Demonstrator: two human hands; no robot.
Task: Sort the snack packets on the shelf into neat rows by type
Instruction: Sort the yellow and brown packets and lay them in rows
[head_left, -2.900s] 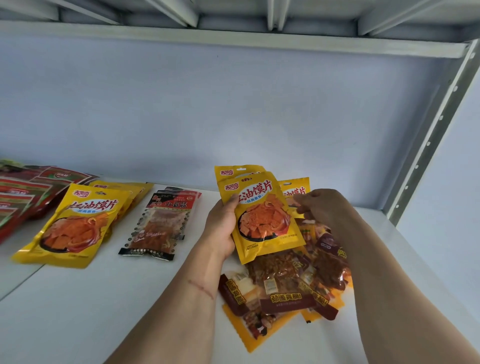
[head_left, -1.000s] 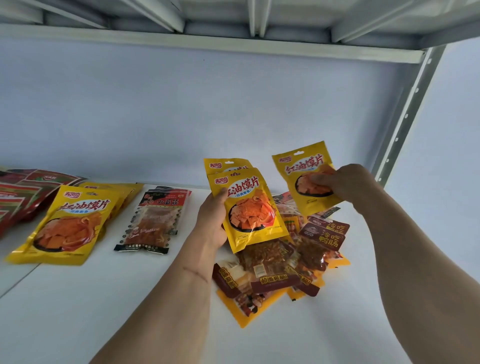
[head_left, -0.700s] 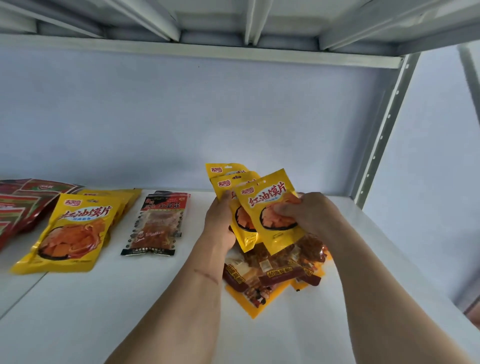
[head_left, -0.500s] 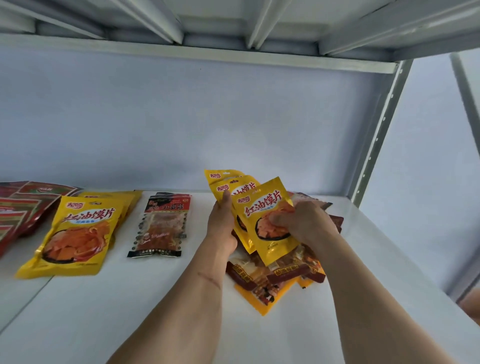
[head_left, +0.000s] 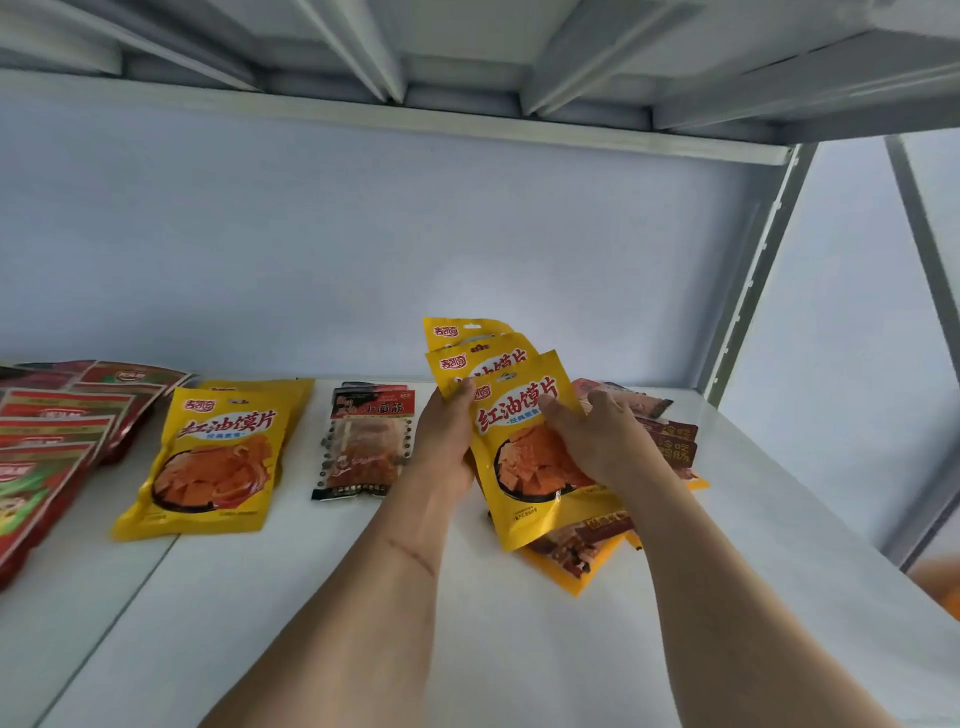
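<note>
Left hand (head_left: 445, 441) grips 3 fanned yellow packets (head_left: 524, 457); right hand (head_left: 592, 441) fingers press the front one, squaring the same-type stack.

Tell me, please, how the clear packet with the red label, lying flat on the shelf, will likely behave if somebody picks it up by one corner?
The clear packet looks thin and flat, so it would probably bend and hang, not stay stiff. Its film looks glossy, so it may slip between fingers. It seems light, judging by its thinness, and will not roll.
</note>
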